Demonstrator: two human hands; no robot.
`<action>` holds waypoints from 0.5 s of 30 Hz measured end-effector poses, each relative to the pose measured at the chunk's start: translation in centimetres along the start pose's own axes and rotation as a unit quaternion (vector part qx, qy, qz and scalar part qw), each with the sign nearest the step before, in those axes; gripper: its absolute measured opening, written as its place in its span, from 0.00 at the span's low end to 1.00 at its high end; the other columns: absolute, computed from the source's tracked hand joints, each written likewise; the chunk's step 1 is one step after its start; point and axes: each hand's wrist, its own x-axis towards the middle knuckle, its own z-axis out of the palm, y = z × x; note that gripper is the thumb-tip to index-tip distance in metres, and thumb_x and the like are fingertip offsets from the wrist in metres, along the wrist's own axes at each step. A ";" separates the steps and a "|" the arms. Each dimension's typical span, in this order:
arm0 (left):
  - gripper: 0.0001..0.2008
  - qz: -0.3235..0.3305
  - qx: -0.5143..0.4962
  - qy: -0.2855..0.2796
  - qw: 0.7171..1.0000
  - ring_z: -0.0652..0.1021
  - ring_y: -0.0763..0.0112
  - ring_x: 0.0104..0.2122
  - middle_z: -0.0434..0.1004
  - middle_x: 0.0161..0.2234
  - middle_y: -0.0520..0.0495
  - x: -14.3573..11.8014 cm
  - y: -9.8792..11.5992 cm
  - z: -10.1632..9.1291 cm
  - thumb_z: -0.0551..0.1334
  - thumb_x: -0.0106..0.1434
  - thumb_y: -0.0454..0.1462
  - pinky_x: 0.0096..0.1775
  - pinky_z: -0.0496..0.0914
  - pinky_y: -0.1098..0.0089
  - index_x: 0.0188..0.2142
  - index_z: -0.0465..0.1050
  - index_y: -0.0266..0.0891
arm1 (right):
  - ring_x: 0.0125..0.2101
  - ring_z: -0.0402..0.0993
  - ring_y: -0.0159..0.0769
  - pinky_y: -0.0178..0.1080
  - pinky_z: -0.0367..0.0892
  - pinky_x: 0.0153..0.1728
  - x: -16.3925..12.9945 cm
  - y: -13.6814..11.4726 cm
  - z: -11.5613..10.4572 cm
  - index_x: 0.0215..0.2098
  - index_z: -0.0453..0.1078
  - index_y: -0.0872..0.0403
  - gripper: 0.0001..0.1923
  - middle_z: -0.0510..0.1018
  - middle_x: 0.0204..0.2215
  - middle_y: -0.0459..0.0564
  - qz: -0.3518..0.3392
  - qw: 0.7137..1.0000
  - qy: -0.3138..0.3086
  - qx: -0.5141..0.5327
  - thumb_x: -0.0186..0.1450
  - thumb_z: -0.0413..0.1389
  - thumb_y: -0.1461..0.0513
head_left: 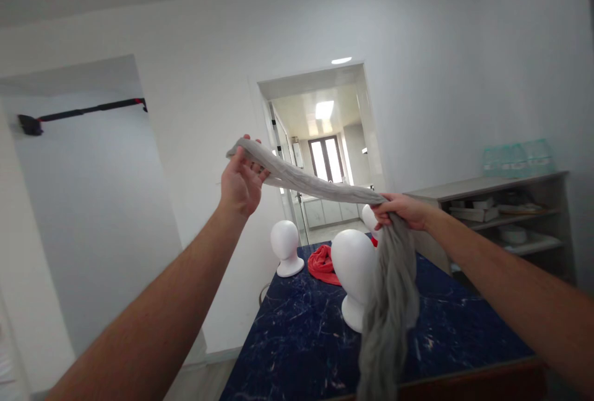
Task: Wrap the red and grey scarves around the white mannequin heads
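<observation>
A long grey scarf [315, 185] is stretched between my two raised hands. My left hand [244, 178], higher and to the left, holds one end between thumb and fingers. Farther right, my right hand [401, 210] is closed around the scarf, and the rest of it hangs down in loose folds. Behind the hanging part stands a white foam mannequin head [353, 265], its right side partly hidden by the cloth. The scarf's lower end runs out of view at the bottom.
On the dark blue marbled table [297, 339] stand a second white mannequin head [285, 246] and a bundled red cloth [322, 265]. A third head [370, 218] is partly hidden behind. At right, a shelf unit [492, 184] carries bottles [517, 159]. A doorway opens beyond the table.
</observation>
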 end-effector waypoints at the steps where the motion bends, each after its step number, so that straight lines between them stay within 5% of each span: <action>1: 0.15 -0.005 0.000 -0.003 1.000 0.73 0.59 0.62 0.79 0.59 0.50 -0.1 -0.4 0.2 0.58 0.75 0.44 0.62 0.68 0.56 0.56 0.74 0.47 | 0.19 0.61 0.25 0.43 0.80 0.36 -0.3 -0.5 -0.6 0.37 0.70 0.54 0.12 0.69 0.19 0.37 0.001 1.000 0.008 -0.008 0.59 0.68 0.61; 8: 0.14 -0.044 -0.032 0.004 0.998 0.77 0.62 0.56 0.81 0.57 0.47 -0.2 -4.1 0.3 0.59 0.71 0.40 0.56 0.70 0.60 0.53 0.76 0.46 | 0.15 0.58 0.23 0.35 0.72 0.24 -3.0 -1.1 -5.9 0.42 0.73 0.57 0.12 0.66 0.19 0.35 0.095 0.994 0.041 -0.021 0.62 0.67 0.62; 12: 0.15 -0.114 -0.053 0.037 0.991 0.81 0.65 0.48 0.84 0.48 0.47 -0.8 -8.5 -1.5 0.60 0.63 0.33 0.49 0.74 0.64 0.48 0.78 0.43 | 0.13 0.51 0.22 0.36 0.68 0.22 -4.1 2.5 -8.7 0.35 0.71 0.55 0.06 0.59 0.16 0.31 0.200 0.973 0.102 0.057 0.64 0.64 0.64; 15: 0.12 -0.237 -0.040 0.118 0.964 0.82 0.66 0.42 0.83 0.42 0.46 -2.0 -12.9 -2.8 0.61 0.64 0.31 0.46 0.76 0.65 0.47 0.77 0.37 | 0.13 0.48 0.22 0.34 0.64 0.21 -3.8 6.6 -9.2 0.30 0.67 0.53 0.08 0.57 0.15 0.32 0.149 0.957 0.221 0.118 0.65 0.61 0.67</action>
